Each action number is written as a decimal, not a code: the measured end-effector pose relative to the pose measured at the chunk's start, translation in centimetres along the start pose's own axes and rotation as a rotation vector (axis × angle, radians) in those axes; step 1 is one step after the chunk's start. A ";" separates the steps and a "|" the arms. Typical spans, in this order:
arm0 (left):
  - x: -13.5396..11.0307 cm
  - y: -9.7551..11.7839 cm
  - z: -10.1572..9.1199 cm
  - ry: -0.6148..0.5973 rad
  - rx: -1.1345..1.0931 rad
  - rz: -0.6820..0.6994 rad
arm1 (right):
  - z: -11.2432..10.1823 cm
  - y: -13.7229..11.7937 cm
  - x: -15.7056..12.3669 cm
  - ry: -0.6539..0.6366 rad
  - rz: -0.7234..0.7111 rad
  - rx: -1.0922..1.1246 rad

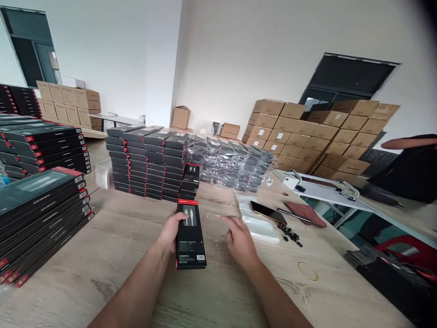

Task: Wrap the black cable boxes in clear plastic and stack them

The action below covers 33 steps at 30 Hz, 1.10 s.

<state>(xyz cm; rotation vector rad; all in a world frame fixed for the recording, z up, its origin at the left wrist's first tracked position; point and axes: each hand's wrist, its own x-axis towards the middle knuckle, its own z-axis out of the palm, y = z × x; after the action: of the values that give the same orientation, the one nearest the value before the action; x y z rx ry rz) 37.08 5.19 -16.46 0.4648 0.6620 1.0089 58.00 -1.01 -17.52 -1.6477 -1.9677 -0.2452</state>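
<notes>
My left hand (170,231) grips a black cable box (190,232) with a red top edge, its thumb over the small window that shows a white cable plug. The box is tilted, its printed side facing me. To its right, my right hand (240,240) has its thumb and forefinger drawn together, pointing toward the box. A thin clear plastic bag (213,222) seems to reach from these fingertips toward the box; its outline is faint. Right of that hand lies a pile of flat clear plastic bags (261,230).
Stacked black boxes (146,164) stand ahead, with more boxes (44,214) at left. Plastic-wrapped boxes (232,164) sit behind. A phone (268,212), small black pieces (291,235), a maroon cloth (305,214) and a rubber band (307,271) lie at right. Another person (406,168) is at far right.
</notes>
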 end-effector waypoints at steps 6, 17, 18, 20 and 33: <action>0.3 -2.4 0.5 -0.027 0.329 0.182 | 0.8 3.9 0.1 -0.201 0.219 0.203; 1.0 -2.7 -0.5 -0.079 0.743 0.330 | -2.0 5.5 0.1 -0.005 0.587 1.060; 0.6 -2.9 -0.1 -0.099 0.720 0.293 | -2.2 5.4 0.1 0.005 0.645 1.152; -0.3 -3.5 0.7 -0.151 0.685 0.214 | -2.5 5.3 0.1 0.027 0.748 1.305; -0.7 -3.7 0.9 -0.132 0.709 0.099 | -4.9 5.2 -0.1 -0.092 0.771 1.635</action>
<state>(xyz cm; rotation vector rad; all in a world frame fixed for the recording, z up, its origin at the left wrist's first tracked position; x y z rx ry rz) 39.72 2.79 -17.95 1.1832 0.8776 0.8049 64.36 -2.20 -14.58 -0.9952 -0.7460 1.3445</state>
